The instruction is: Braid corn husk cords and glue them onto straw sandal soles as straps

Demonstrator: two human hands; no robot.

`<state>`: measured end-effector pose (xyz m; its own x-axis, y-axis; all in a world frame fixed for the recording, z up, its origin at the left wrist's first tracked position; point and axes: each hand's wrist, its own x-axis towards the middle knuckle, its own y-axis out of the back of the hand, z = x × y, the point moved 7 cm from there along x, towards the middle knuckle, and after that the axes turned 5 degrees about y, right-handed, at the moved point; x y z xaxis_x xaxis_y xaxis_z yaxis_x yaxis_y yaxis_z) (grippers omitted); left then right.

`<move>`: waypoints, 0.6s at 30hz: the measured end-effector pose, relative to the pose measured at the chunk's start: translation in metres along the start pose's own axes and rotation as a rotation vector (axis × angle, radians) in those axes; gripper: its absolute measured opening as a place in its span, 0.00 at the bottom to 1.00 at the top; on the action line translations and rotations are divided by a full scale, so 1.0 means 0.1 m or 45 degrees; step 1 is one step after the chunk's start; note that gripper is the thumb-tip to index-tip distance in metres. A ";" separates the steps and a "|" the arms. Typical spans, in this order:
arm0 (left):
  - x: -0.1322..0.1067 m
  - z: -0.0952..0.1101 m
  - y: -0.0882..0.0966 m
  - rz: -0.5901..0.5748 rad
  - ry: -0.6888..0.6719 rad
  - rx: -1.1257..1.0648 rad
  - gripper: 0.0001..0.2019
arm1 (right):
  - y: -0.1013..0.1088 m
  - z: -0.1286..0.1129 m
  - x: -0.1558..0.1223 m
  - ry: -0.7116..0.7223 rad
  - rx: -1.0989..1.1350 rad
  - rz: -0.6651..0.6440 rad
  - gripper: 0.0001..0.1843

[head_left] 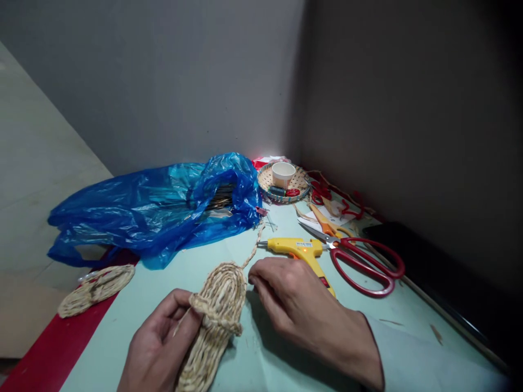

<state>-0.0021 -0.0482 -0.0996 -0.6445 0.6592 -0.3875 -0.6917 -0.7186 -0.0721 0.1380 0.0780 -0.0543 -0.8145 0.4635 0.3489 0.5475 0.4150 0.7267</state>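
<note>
A woven straw slipper [223,288] with a braided strap across it lies slanted in front of me. My left hand [163,337] is closed on its left side, thumb and fingers pinching the strap. From the toe end a thin twisted straw cord [255,247] runs up toward the back. My right hand [290,305] hovers just right of the toe, fingertips pressed together; whatever they hold, if anything, is hidden. Beyond it lies a yellow glue gun [300,247] with a small orange light, its nozzle pointing left. Beside that rest large red-handled scissors [359,261], blades apart.
A blue plastic bag [143,201] with dark strands inside spreads across the back left. A second small woven slipper [98,288] lies at the left edge. Behind are a round woven tray [265,182] with a white cup [283,173] and orange-handled scissors [327,223]. A black slab [433,272] lies right.
</note>
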 end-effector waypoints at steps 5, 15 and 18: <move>0.03 0.02 0.01 -0.013 0.059 -0.106 0.11 | 0.10 0.00 0.02 0.035 0.200 0.127 0.10; 0.12 -0.01 0.05 -0.085 0.069 -0.127 0.15 | 0.13 0.03 0.07 -0.148 0.398 0.099 0.08; 0.16 -0.02 0.07 -0.109 0.076 -0.115 0.15 | 0.16 0.03 0.05 -0.177 0.385 0.086 0.11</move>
<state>-0.0168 -0.0434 -0.1082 -0.5619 0.7067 -0.4298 -0.7095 -0.6790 -0.1888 0.1437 0.0893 -0.0433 -0.7521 0.5913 0.2911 0.6482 0.5839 0.4888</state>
